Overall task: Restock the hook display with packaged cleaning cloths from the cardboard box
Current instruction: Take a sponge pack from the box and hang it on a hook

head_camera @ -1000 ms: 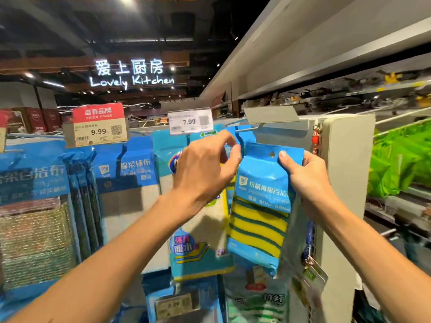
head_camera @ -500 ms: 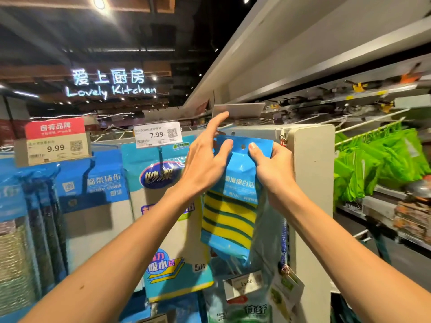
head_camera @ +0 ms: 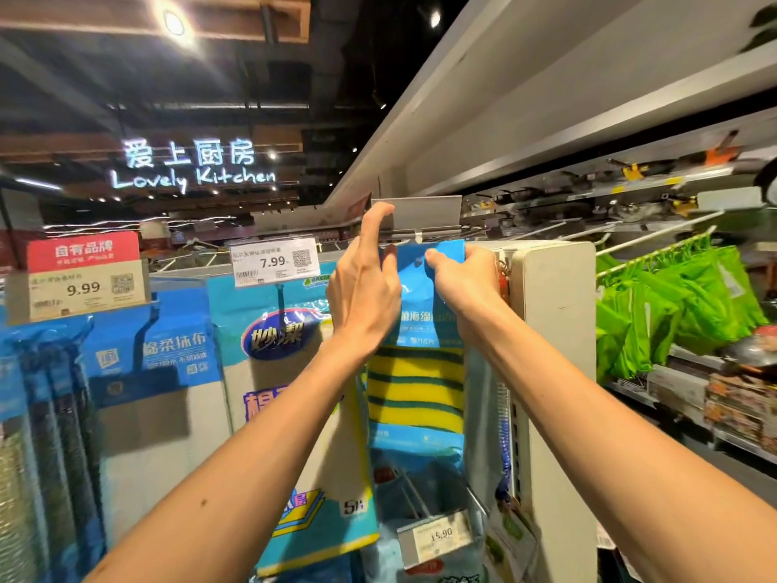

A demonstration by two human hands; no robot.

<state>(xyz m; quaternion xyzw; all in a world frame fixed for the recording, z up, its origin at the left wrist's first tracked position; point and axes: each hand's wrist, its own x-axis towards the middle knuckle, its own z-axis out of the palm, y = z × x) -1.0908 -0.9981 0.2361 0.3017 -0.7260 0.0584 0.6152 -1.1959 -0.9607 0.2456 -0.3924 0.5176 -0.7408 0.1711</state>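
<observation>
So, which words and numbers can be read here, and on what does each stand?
"爱上厨房 Lovely Kitchen": neon sign.
"自有品牌", "9.99": red-topped price tag.
"7.99": white price tag.
"15.90": lower price tag.
"妙洁": teal pack.
"绵柔抹布": blue-headed pack.
"海绵": held pack, rest hidden.
Small print: too blurred.

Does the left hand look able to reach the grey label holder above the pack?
Probably yes: the left hand has its forefinger raised against the grey label holder, nothing between; the right hand pinches the pack.
</observation>
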